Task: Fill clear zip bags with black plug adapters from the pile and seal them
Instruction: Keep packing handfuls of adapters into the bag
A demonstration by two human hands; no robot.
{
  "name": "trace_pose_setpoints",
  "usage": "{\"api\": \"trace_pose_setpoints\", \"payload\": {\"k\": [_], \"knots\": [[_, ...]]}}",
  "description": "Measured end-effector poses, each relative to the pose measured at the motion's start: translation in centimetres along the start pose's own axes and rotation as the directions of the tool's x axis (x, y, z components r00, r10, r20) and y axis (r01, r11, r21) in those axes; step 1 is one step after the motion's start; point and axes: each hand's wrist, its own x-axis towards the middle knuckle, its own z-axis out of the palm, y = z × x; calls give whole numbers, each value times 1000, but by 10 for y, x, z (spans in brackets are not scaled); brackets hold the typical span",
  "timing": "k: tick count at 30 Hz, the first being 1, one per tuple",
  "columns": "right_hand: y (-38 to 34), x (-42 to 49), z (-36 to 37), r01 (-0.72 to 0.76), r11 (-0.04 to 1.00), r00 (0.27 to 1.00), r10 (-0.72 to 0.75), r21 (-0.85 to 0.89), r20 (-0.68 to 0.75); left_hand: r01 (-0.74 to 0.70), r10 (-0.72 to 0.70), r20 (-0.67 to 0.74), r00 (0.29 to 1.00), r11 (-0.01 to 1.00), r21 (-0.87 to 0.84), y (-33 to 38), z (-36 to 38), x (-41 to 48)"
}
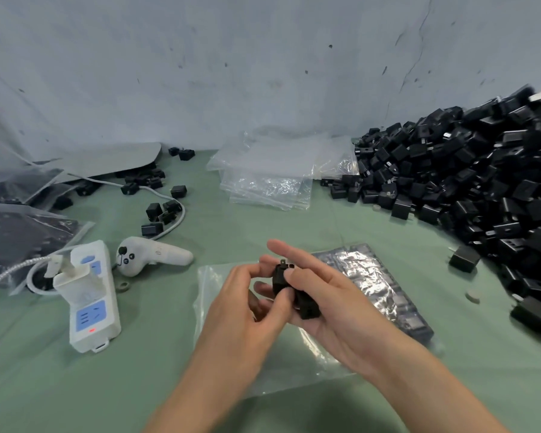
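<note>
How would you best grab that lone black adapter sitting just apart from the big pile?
Pinch the lone adapter across its flat side faces, coming from above: it is blocky and lies apart from the pile, so its sides look free.

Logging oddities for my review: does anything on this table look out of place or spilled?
Yes. A white handheld controller lies beside the power strip, unrelated to bagging. Loose adapters are scattered around the white cable at the left, away from the big pile on the right. Nothing looks damaged.
</note>
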Motion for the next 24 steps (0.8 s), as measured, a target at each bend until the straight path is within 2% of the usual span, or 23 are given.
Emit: {"api": "trace_pose_setpoints", "payload": {"k": [2,5,8,10,17,24], "knots": [[-1,-1,-1,12,999,1000,-11,-44,20,5,-5,-33,999,1000,6,0,0,0],[-2,-2,-2,68,976,997,-72,-209,-14,-18,28,-68,997,991,134,-2,-5,3],[-3,-3,-4,115,923,978,-170,-366,-123,-112,127,-29,991,943,312,-3,-13,6],[-2,-4,-6,120,907,970,-193,-404,-146,-165,172,11,985,925,341,-2,-15,6],[-2,-3,-7,173,865,961,-254,-470,-113,-267,260,63,964,940,210,0,-14,4],[1,-2,-6,148,872,952,-253,-467,-171,-198,191,89,977,978,73,-7,-16,7]]}}
